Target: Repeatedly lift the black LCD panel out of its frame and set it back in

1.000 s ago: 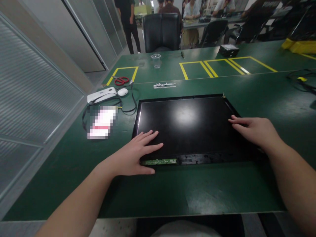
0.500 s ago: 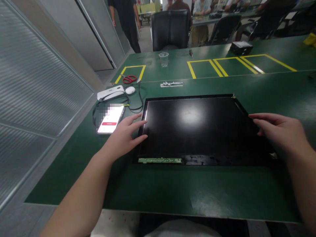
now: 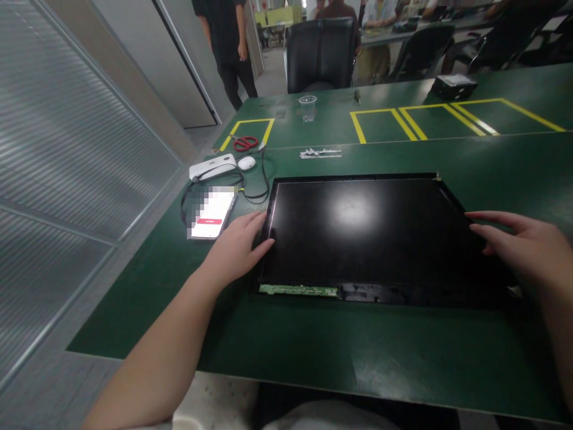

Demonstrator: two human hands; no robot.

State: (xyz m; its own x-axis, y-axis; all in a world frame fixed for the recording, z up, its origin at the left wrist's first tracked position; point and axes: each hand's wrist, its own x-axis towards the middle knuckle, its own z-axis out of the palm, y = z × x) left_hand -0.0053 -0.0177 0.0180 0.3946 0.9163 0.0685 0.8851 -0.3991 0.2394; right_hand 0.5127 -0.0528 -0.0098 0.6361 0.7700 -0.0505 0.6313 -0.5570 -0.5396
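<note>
Both bare arms reach forward; the left forearm (image 3: 163, 352) slants up from the lower left, the right forearm (image 3: 557, 316) rises along the right edge; the left hand (image 3: 244, 246) has its thumb set apart from its fingers; the right hand (image 3: 530, 242) points inward, uppermost finger nearly straight; the hands are well apart, their grip unclear.

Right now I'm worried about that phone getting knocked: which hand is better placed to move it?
Most likely the left hand: it is close beside the phone, at the left edge of the black panel. The right hand is at the opposite edge, across the panel.
</note>
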